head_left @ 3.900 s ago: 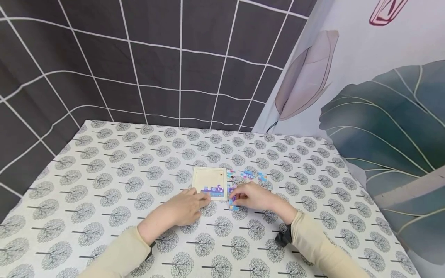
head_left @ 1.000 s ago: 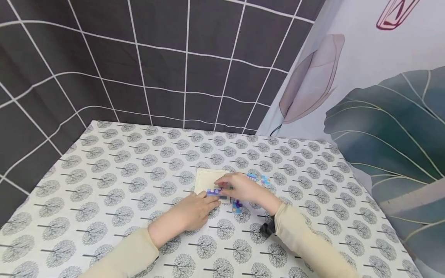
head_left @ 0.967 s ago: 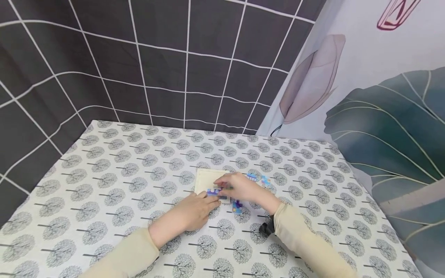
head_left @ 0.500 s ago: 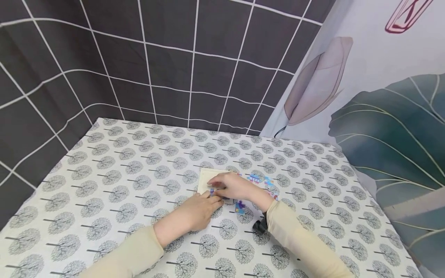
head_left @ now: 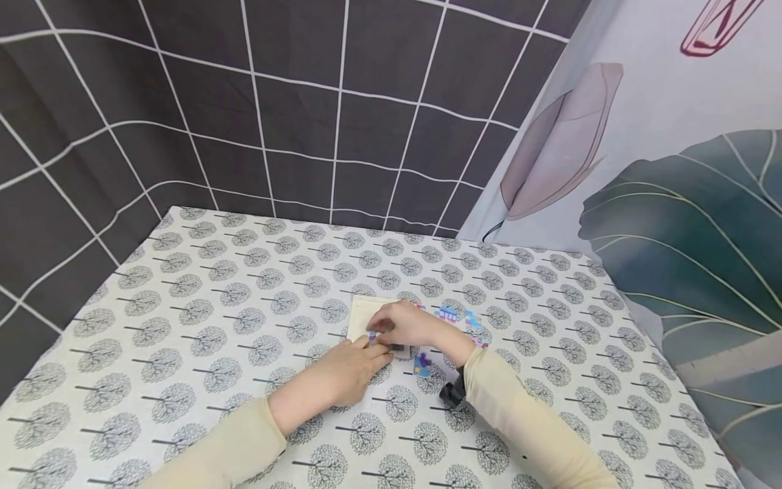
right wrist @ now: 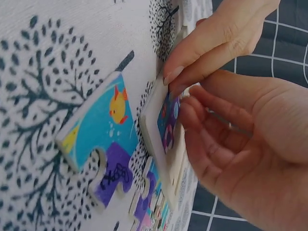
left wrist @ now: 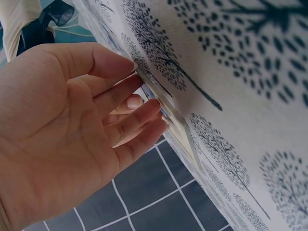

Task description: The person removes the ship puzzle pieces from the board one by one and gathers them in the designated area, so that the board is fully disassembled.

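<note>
A shallow cream puzzle tray (head_left: 364, 310) lies on the table, partly hidden under both hands. Purple and blue puzzle pieces (right wrist: 169, 126) sit along its near side. My left hand (head_left: 351, 372) rests at the tray's near left corner, fingers loosely extended over its edge; the left wrist view shows the thumb against the rim. My right hand (head_left: 411, 324) is over the tray with bent fingers, thumb and fingertips pinching at a piece among those inside; that piece is mostly covered. Just right of the tray lies a loose corner piece (right wrist: 103, 127) with an orange fish and a purple patch.
More loose puzzle pieces (head_left: 449, 313) lie right of the tray, some partly behind my right hand. A white cloth (head_left: 244, 367) printed with trees covers the table. A dark gridded curtain (head_left: 293, 122) hangs behind it.
My right hand has gone from the loose pieces on the right to the tray, shifting left over its near side. The left hand stays at the tray's near corner. The head view has shifted slightly.
</note>
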A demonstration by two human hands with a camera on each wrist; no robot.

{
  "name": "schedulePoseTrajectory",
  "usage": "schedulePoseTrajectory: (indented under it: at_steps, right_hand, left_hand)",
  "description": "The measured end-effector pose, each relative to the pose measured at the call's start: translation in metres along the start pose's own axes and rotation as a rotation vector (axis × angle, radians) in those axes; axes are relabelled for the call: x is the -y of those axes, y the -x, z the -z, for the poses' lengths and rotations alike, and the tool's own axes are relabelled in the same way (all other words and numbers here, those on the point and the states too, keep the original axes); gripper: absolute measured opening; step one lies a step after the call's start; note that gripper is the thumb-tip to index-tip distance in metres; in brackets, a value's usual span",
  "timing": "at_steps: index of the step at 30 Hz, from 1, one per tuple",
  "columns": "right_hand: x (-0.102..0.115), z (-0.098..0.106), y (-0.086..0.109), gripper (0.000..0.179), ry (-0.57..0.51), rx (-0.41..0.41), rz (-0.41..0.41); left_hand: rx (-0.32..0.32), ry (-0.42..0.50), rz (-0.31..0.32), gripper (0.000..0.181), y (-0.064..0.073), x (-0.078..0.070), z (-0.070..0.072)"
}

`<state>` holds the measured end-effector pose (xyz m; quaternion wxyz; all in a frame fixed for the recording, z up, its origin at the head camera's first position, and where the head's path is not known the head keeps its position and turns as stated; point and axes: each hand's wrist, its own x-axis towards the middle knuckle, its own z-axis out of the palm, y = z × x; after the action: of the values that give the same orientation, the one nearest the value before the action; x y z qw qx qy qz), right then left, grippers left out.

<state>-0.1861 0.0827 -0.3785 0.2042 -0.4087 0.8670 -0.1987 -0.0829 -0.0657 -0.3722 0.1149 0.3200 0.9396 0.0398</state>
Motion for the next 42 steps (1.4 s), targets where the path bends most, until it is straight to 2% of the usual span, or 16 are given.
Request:
schedulePoseTrajectory:
  at_steps: [8,15,19,22,25,35,42]
  right_hand:
    - [0.007,0.004,-0.006,0.021,-0.052,0.062,-0.162]
    - [0.012,0.006,-0.011,0.022,-0.038,0.084,-0.257]
    - [0.013,0.004,-0.012,0.021,-0.009,0.08,-0.269]
    - [0.01,0.002,-0.011,0.02,0.003,0.065,-0.231]
    - [0.005,-0.001,-0.01,0.02,-0.031,0.04,-0.176]
    - [-0.02,0.002,-0.001,0.027,-0.162,0.027,0.078]
    - [-0.027,0.003,0.006,0.032,-0.19,0.051,0.158]
  left_hand:
    - [0.009,-0.019,-0.006,0.054,0.0,0.0,-0.001]
    - [0.015,-0.032,-0.012,0.056,-0.001,-0.002,-0.003]
    - [0.022,-0.052,-0.011,0.057,0.0,-0.003,-0.003]
    - [0.023,-0.065,-0.013,0.058,0.0,-0.003,-0.003]
    - [0.028,-0.069,-0.013,0.058,0.0,-0.003,-0.003]
    - [0.084,-0.034,0.024,0.055,-0.002,-0.002,-0.003]
    - [0.1,-0.029,0.039,0.054,-0.002,-0.002,0.001]
